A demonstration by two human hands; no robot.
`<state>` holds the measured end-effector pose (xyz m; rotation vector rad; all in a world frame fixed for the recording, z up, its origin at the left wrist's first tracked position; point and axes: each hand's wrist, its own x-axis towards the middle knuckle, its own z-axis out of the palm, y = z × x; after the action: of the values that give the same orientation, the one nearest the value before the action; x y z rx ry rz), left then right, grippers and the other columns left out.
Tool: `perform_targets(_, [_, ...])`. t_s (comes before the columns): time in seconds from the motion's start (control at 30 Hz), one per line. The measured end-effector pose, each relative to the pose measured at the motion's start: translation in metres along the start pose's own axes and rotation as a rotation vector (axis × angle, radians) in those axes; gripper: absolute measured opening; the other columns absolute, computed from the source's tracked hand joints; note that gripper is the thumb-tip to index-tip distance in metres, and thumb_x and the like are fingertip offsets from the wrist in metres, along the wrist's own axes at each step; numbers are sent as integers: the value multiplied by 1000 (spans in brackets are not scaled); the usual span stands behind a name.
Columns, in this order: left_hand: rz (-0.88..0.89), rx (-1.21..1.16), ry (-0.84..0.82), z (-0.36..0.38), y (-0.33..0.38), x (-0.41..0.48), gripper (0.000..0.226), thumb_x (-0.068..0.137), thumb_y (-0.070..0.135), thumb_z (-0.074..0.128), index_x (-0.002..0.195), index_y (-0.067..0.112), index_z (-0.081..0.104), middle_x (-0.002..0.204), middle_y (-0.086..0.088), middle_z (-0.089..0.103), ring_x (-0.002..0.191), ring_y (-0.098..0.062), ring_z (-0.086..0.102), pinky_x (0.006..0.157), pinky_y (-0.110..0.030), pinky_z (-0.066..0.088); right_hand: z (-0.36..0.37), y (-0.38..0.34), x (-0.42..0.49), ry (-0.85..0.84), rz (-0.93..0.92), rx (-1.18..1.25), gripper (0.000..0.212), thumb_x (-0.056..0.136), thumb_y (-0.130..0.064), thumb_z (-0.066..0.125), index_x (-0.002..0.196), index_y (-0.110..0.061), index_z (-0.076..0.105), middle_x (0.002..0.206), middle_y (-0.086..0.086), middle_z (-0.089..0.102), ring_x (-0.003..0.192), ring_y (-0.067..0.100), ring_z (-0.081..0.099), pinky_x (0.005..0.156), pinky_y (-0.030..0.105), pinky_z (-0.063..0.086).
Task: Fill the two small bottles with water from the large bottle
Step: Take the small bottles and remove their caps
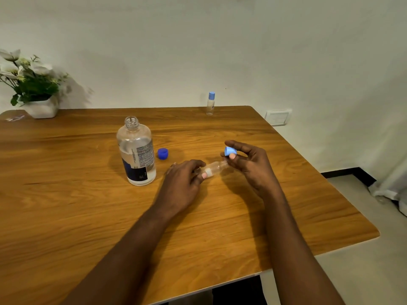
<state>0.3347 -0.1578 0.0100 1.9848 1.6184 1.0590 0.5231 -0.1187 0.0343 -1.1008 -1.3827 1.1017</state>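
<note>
Two bare hands meet over the wooden worktop point(66, 194) in the head view. The left hand point(184, 183) holds a small clear bottle point(217, 167) tilted almost flat, its open neck toward the right hand point(246, 160), whose grip pinches a light blue cap point(230, 151). Whether that bottle holds any water is hard to tell. The large bottle point(137, 153) stands uncapped, partly full, its dark blue cap point(163, 153) just beside it. A second small bottle point(210, 103), capped, stands at the far edge.
</note>
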Motion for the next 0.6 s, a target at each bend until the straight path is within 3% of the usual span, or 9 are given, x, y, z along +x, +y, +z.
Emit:
perform_targets(0.13, [52,127,-47,4,-4,2,46,91,24,62,136,25,52,118,2,58,110,-16,51,98,-42,42,2,-1,1,92,-25,23,26,87,-3,67,105,-21,70,111,3,71,102,19,69,89,34,57])
perform_targets(0.27, [46,122,-25,7,-5,5,40,93,19,60,133,21,56,116,1,55,109,-17,51,96,-39,43,-3,0,3,229,-41,-50,25,78,-9,78,102,-8,73,96,2,74,89,11,70,79,24,58])
perform_targets(0.4, [-10,7,63,10,2,11,34,93,17,61,126,16,59,116,-1,59,105,-16,56,90,-32,46,-4,5,6,277,-5,-129,26,76,-10,80,99,-10,71,93,4,72,89,19,69,82,36,59])
perform_targets(0.47, [-30,-55,83,13,5,15,33,92,17,62,124,16,58,116,-1,60,103,-15,59,91,-33,49,-5,8,8,278,7,-174,35,78,-11,78,111,-16,66,99,2,68,91,20,68,83,40,59])
perform_targets(0.6, [-41,-72,59,22,15,25,38,95,19,58,132,19,50,115,6,52,102,-8,53,88,-28,46,-5,12,11,222,4,-327,47,93,-11,62,137,-25,52,120,-8,54,96,4,59,77,13,50])
